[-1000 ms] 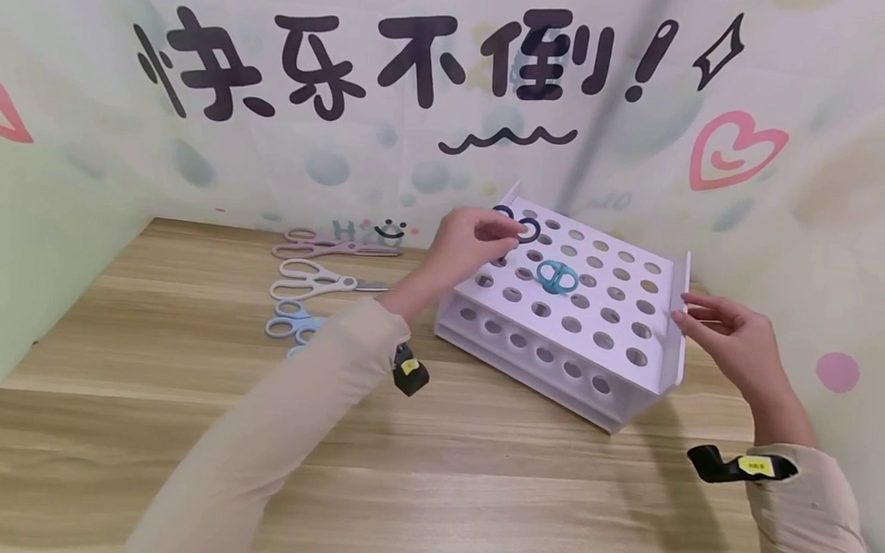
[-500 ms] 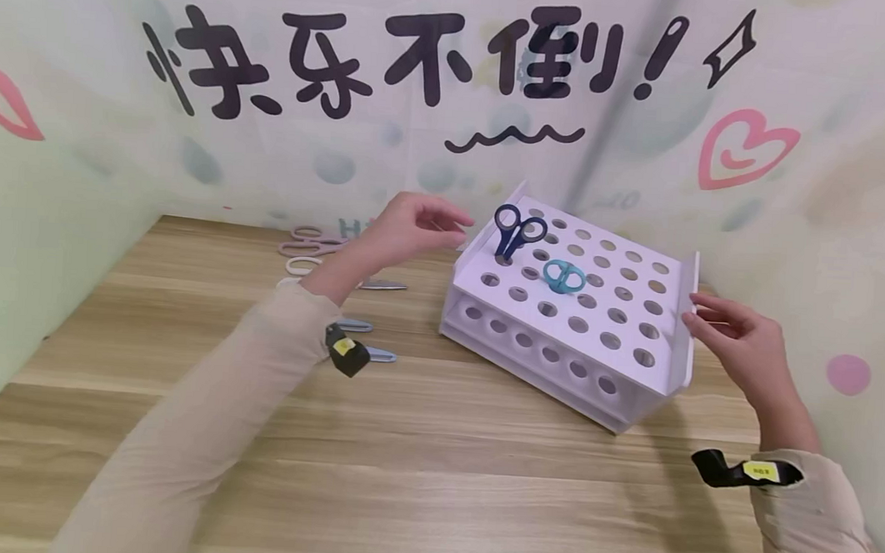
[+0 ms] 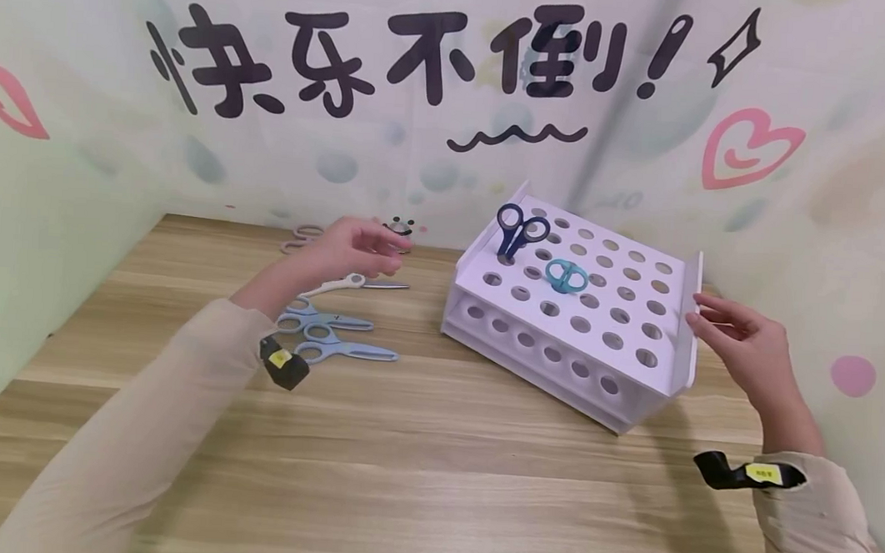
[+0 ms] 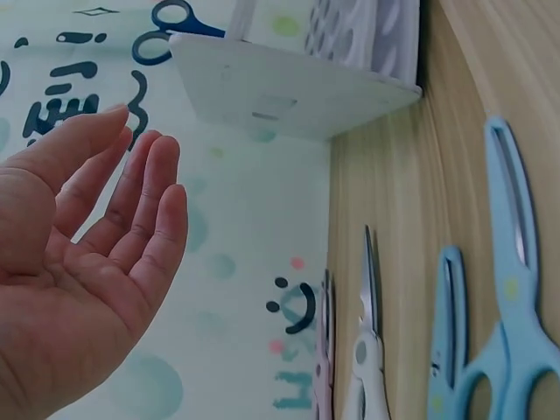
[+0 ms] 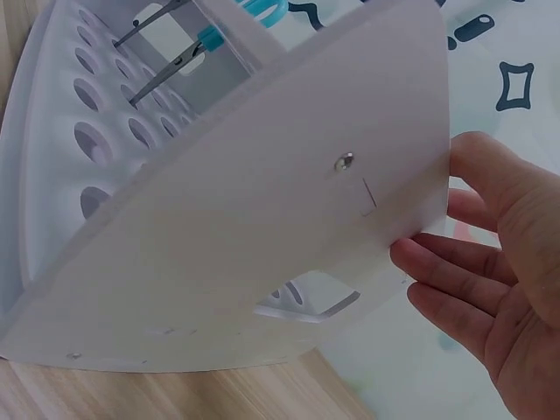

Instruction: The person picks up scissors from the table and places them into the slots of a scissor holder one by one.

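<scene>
My left hand [image 3: 342,250] hovers over the scissors at the left of the table, holding nothing; its fingers are loosely bent in the left wrist view. Below it lie two light blue scissors [image 3: 367,352], white scissors [image 3: 354,281] and pink scissors [image 4: 325,350], partly hidden by the hand in the head view. My right hand [image 3: 747,338] pinches the right side panel of a white rack [image 3: 601,321] with rows of round holes. Navy scissors [image 3: 512,245] and teal scissors [image 3: 565,276] stand in the rack's holes, handles up.
A printed cloth [image 3: 388,165] with large dark characters hangs behind the wooden table [image 3: 439,477]. The rack stands at the table's right rear, set at an angle. A black wrist camera [image 3: 284,364] sits on the left sleeve, another camera [image 3: 733,472] on the right.
My left hand has let go of the navy scissors, which now stand in the rack, and has moved left over the other scissors. My right hand keeps its place at the rack's panel.
</scene>
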`<control>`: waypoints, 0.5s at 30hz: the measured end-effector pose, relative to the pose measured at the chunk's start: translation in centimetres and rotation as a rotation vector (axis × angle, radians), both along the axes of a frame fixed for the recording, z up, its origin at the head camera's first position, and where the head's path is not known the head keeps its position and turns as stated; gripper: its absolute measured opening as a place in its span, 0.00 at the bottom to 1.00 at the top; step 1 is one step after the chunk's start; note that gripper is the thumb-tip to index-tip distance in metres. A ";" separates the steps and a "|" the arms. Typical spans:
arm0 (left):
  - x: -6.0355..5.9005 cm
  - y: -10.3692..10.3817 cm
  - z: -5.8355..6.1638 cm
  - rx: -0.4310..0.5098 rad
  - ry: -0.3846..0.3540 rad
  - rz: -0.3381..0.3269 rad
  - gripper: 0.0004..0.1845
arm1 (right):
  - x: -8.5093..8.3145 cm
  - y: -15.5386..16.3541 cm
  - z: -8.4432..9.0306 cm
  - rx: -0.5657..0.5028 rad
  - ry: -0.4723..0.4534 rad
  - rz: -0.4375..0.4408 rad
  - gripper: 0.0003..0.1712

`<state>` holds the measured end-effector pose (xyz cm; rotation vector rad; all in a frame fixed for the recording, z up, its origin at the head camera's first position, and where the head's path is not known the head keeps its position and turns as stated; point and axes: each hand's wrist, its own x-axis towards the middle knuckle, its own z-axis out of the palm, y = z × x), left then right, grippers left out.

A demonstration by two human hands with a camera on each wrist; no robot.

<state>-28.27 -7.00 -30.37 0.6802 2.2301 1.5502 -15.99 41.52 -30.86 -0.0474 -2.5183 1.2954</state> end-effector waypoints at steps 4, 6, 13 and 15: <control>0.6 -1.4 -0.5 -0.054 -0.016 0.011 0.21 | 0.0 0.0 0.0 0.004 -0.005 -0.003 0.22; 0.7 -2.1 -0.9 -0.077 -0.016 0.007 0.22 | 0.0 0.1 0.0 0.006 -0.006 -0.004 0.22; 1.8 -4.5 -2.4 -0.109 -0.005 0.001 0.21 | 0.0 0.0 -0.1 0.030 -0.008 -0.022 0.23; 2.1 -5.1 -3.0 -0.106 0.002 0.001 0.21 | 0.0 0.0 -0.1 0.036 -0.011 -0.024 0.23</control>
